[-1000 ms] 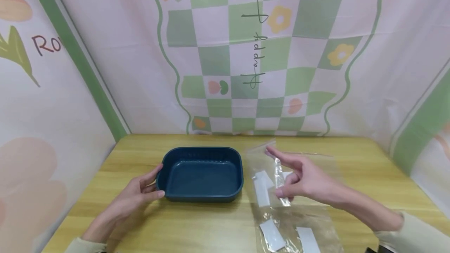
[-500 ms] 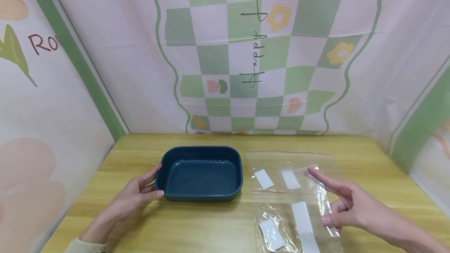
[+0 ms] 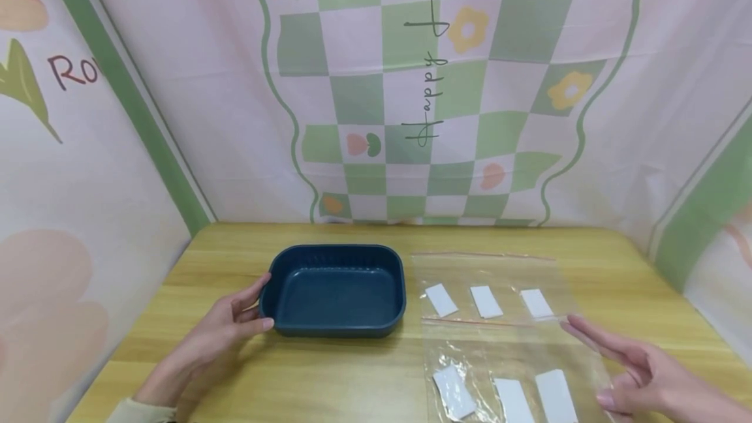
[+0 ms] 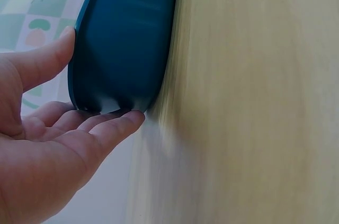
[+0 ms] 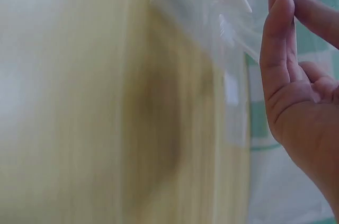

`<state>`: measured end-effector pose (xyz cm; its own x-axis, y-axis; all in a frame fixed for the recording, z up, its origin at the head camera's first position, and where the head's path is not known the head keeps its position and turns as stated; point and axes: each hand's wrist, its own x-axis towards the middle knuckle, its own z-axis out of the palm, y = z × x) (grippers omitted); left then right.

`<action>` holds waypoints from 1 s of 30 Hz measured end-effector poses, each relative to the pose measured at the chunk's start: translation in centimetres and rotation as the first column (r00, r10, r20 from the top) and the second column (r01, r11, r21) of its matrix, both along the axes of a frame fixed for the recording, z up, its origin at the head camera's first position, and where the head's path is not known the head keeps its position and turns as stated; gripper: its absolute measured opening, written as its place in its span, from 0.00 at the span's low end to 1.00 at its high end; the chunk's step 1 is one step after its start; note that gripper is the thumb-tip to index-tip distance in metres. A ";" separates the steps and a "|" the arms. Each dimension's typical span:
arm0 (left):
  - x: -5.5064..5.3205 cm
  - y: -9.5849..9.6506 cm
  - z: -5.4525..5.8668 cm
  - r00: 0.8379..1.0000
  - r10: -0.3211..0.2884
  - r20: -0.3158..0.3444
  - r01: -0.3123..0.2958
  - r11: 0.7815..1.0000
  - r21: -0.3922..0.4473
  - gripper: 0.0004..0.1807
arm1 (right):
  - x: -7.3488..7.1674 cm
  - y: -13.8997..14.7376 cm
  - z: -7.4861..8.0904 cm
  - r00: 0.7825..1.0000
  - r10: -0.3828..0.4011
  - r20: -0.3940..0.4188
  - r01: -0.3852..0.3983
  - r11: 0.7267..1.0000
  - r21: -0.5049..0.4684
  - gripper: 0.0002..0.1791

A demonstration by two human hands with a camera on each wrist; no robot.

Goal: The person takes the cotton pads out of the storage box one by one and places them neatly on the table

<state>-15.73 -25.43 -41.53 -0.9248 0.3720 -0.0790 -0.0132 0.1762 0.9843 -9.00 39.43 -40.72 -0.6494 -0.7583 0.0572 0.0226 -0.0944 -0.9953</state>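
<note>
A dark blue rectangular dish (image 3: 339, 302) stands on the table, its inside bare. My left hand (image 3: 226, 325) grips its left end, thumb near the front corner and index finger near the back one. In the left wrist view the thumb (image 4: 50, 60) meets the rim and the other fingers touch the wall. Right of the dish, my right hand (image 3: 640, 371) pinches the right edge of a clear plastic bag (image 3: 584, 371), which has a white slip (image 3: 556, 397) in it. The right wrist view shows thumb and fingers (image 5: 278, 33) meeting on the film.
Several more clear plastic bags lie flat to the right of the dish, with white slips (image 3: 486, 301) inside, in two rows. A red seal line (image 3: 476, 322) runs across them. The wooden table (image 3: 352, 377) ends at a patterned cloth (image 3: 405, 116) behind.
My right hand has carried the bag with its white slip rightward and toward me, from the leftmost slips to the right end of the front row. The left hand and dish stay put.
</note>
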 end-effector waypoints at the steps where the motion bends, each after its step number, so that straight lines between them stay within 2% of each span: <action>1: 0.0 0.0 0.0 1.000 0.004 0.005 -0.004 1.000 -0.001 0.50 | 0.0 0.4 -0.2 1.000 0.013 0.026 -0.013 1.000 -0.001 0.54; 5: 0.0 -0.1 0.0 1.000 0.001 -0.006 -0.001 1.000 -0.011 0.50 | 0.1 2.0 -0.8 0.992 0.035 0.124 -0.040 0.998 0.040 0.55; 9: -0.1 -0.2 0.0 1.000 0.000 -0.012 0.000 1.000 -0.017 0.49 | -0.1 3.0 -1.5 0.989 0.016 0.144 -0.036 0.990 0.139 0.55; 14: -0.1 -0.2 -0.2 1.000 -0.007 -0.012 0.007 1.000 -0.006 0.50 | -0.1 4.1 -2.0 0.997 -0.046 0.065 0.026 0.959 0.281 0.56; 18: -0.1 -0.2 -0.3 1.000 -0.011 -0.019 0.011 1.000 -0.005 0.50 | 0.0 4.6 -2.2 0.996 -0.074 0.041 0.056 0.940 0.336 0.55; 21: -0.1 -0.2 -0.2 1.000 -0.015 -0.026 0.015 1.000 -0.002 0.49 | 0.1 4.8 -2.3 0.996 -0.090 0.002 0.083 0.927 0.366 0.55; 23: -0.2 -0.2 -0.2 0.999 -0.017 -0.031 0.017 1.000 0.003 0.49 | 0.2 4.9 -2.4 0.994 -0.099 -0.055 0.112 0.919 0.378 0.55; 25: -0.2 -0.2 -0.2 0.999 -0.021 -0.035 0.021 1.000 0.003 0.49 | 0.2 5.1 -2.6 0.988 -0.108 -0.111 0.142 0.917 0.372 0.54; 30: -0.1 -0.1 -0.1 1.000 -0.006 -0.020 0.005 1.000 -0.015 0.49 | 0.4 5.3 -3.1 0.973 -0.150 -0.175 0.207 0.902 0.379 0.51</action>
<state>-15.87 -25.58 -41.66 -0.9243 0.3759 -0.0659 0.0078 0.1913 0.9815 -8.57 44.73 -43.85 -0.7830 -0.6102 -0.1212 -0.0986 0.3142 -0.9442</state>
